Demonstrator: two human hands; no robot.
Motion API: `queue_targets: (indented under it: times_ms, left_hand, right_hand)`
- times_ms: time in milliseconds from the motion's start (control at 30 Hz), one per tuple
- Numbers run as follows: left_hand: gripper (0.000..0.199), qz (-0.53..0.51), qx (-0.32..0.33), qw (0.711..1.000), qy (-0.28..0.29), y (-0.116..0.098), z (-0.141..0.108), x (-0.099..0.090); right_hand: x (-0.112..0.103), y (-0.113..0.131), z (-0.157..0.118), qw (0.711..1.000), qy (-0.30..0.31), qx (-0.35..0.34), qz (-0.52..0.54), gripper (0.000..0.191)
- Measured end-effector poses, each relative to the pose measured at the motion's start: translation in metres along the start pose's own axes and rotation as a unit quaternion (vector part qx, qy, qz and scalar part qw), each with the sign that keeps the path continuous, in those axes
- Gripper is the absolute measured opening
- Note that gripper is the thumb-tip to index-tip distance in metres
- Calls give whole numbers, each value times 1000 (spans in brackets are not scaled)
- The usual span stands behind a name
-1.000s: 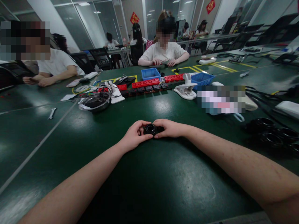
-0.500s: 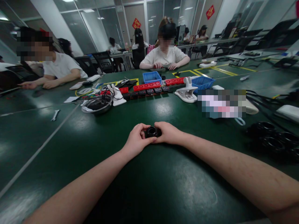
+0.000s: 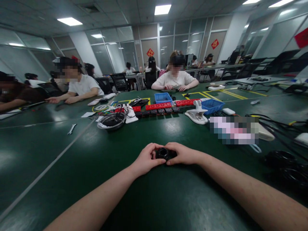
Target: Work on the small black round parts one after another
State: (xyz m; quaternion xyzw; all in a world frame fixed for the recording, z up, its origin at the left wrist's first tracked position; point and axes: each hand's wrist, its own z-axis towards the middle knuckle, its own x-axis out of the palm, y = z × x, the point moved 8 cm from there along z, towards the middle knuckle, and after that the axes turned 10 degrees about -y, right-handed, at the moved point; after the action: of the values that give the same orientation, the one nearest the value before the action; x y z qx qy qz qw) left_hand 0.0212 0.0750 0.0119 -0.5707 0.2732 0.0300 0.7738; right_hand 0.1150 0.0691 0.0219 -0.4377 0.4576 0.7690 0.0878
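A small black ring-shaped part (image 3: 163, 153) with a round opening on top is between my two hands, low over the green table (image 3: 115, 147). My left hand (image 3: 147, 159) curls round its left side, with thumb in front and fingers behind. From the right, my right hand (image 3: 181, 154) grips the same dark piece, its thumb at the near edge and its fingers at the far edge. The thumb tips nearly meet in front of it. Its underside is hidden.
Across the table lie a clear bowl (image 3: 111, 122), red blocks (image 3: 158, 106), a white clamp (image 3: 197, 115) and two blue trays (image 3: 213, 106). A wrench (image 3: 71, 129) is at left, black round parts (image 3: 295, 175) at right. A person (image 3: 176, 78) sits opposite.
The camera view has tilted up, so the table and hands appear lower and more ceiling shows. My right thumb has shifted slightly at the front of the black part; both hands still hold it.
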Motion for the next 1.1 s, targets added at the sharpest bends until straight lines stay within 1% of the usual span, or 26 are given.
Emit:
queue_targets:
  times_ms: [67,267,567,700,767,833,900,1000,1100]
  left_hand:
    - [39,-8,-2,1000,2,0,0,0]
    - [40,-20,-4,1000,5,2,-1,0]
    - [40,-11,-5,1000,9,3,0,1]
    - [40,1,-16,1000,3,2,0,1]
    - [41,15,-27,999,-13,1,-2,0]
    - [41,40,-34,998,-37,-2,-4,-2]
    - [39,68,-32,995,-62,-4,-6,-5]
    - [37,88,-23,992,-90,-6,-8,-8]
    - [36,71,-21,994,-86,-3,-7,-7]
  right_hand:
    - [-1,1,0,1000,0,-1,6,31]
    - [1,3,0,1000,11,-11,18,29]
    - [4,-5,2,1000,9,13,17,26]
    - [6,-10,1,999,0,41,2,27]
    - [6,-13,1,998,-14,63,-23,30]
    - [6,-14,1,993,-42,80,-71,34]
    - [5,-13,1,985,-73,95,-126,38]
    - [6,-8,0,969,-106,112,-195,39]
    - [6,-2,-1,964,-113,105,-217,40]
